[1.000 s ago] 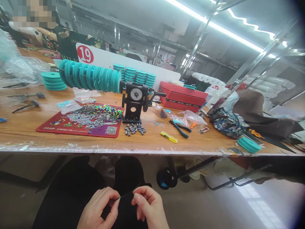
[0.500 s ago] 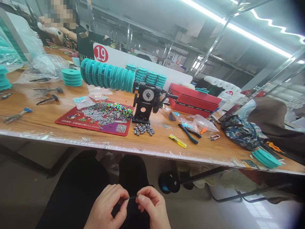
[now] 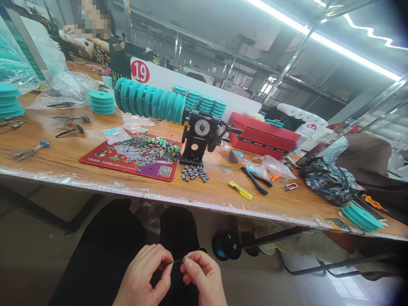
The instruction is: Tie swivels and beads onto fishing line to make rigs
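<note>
My left hand [image 3: 148,274] and my right hand [image 3: 204,276] are close together above my lap, below the table's front edge. Each pinches with thumb and forefinger. A thin dark strand [image 3: 178,260] spans the small gap between the fingertips, held at both ends. A small green bit shows at the left fingertips; its shape is too small to tell. On the table beyond stands a black winding machine [image 3: 198,138] with a dial and crank, its shaft carrying a row of teal spools [image 3: 149,101].
A red mat [image 3: 105,159] bears beads and small metal parts. Grey cylinders [image 3: 194,173], a yellow tube [image 3: 240,190], pliers [image 3: 256,182] and small snips [image 3: 290,186] lie near the front edge. Behind are a red box [image 3: 261,136] and stacked spools. A person sits at the back left.
The view has shifted slightly, so the table's things appear a little further right. Both hands keep their pinch, and more of the thin dark strand shows between and above the fingertips.
</note>
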`<state>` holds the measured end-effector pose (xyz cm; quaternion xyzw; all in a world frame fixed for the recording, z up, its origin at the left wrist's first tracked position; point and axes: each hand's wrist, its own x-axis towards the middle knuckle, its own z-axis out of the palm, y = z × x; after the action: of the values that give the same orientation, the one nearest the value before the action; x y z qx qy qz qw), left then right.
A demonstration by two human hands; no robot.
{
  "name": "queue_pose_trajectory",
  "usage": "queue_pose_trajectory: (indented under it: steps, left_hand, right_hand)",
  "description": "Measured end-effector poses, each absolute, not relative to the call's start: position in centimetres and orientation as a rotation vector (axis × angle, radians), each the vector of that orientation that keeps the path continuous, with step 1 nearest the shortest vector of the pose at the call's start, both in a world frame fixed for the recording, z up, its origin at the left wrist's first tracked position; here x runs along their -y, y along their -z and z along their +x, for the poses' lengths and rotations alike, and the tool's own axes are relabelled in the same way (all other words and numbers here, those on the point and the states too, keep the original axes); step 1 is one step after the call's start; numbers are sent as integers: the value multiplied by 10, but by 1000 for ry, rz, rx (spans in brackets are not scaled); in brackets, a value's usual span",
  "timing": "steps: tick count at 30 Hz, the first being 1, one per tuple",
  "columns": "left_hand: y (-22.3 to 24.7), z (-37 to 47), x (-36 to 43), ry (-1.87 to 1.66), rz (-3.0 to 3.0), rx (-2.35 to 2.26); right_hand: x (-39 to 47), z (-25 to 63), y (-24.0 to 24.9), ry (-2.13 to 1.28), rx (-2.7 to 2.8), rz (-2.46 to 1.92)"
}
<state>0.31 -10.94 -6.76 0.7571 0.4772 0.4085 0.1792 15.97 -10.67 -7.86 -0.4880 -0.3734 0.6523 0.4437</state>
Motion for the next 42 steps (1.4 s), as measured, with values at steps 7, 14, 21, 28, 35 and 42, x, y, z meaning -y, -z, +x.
queue_pose_trajectory:
  steps: [7,14,21,28,35,42]
  left_hand:
    - [67,4,110,-1155,2131,-1383]
    - [68,5,111,-1133,2089,-1413]
    - [70,6,113,-1068,2057,-1440]
    - [67,7,112,-1092,2145,-1408]
    - [64,10,112,-1123,2168,-1401]
    - [67,11,115,-1059,2081,-1420]
  right_hand:
    - [105,160,77,-1601,946,-1272]
    - [106,159,74,-1592,924,-1277]
    - [105,158,76,-1595,944,-1277]
    - [105,159,78,-1614,953,-1205]
    - [108,159,79,-1514,1095,-1247]
    - [111,156,83,-1406,1101,-1269]
